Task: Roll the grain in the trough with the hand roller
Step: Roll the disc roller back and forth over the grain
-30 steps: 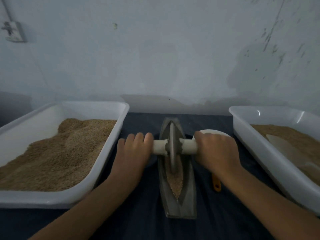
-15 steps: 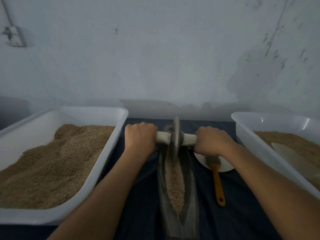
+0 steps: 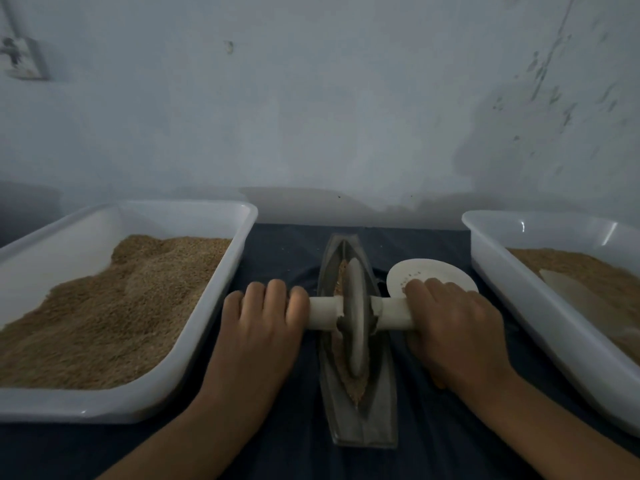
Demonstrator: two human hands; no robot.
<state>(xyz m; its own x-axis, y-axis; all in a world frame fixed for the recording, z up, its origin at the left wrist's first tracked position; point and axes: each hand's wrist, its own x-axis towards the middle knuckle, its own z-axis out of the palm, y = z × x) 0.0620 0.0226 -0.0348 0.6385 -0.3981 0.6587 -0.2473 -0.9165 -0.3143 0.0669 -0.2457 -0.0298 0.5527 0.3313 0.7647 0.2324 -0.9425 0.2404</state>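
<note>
A grey boat-shaped trough [image 3: 360, 424] lies lengthwise on the dark cloth in the middle of the head view. Brown grain [image 3: 356, 393] fills its groove. The hand roller [image 3: 356, 317], a grey disc on a white cross handle, stands upright in the groove near the trough's middle. My left hand [image 3: 259, 327] grips the handle's left end. My right hand [image 3: 450, 323] grips the right end. Part of the grain is hidden behind the disc.
A white tray [image 3: 221, 292] heaped with grain sits to the left. Another white tray [image 3: 512, 285] with grain and a pale scoop [image 3: 575, 296] sits to the right. A small white plate [image 3: 426, 275] lies behind my right hand. A wall stands close behind.
The roller has come back toward me from the trough's far end to its middle, both hands with it. The brush beside the trough is now hidden under my right arm.
</note>
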